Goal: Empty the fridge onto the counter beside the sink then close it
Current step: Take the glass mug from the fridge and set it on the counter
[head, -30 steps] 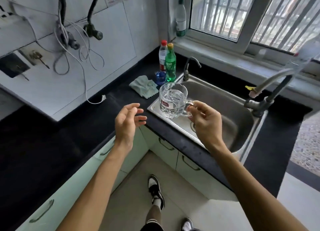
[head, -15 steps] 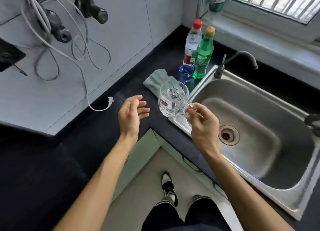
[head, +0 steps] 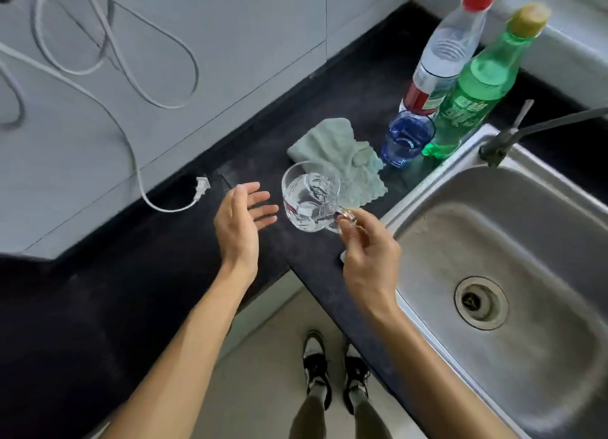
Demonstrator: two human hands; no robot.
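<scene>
My right hand [head: 368, 257] pinches the glass mug [head: 309, 202] by its handle above the black counter [head: 98, 307], near its front edge beside the steel sink [head: 493, 234]. My left hand [head: 240, 221] hovers, fingers spread.

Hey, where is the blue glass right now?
Head view, upper right of centre: the blue glass stands on the counter before the red-capped bottle, between the pale cloth and the green bottle.
</scene>
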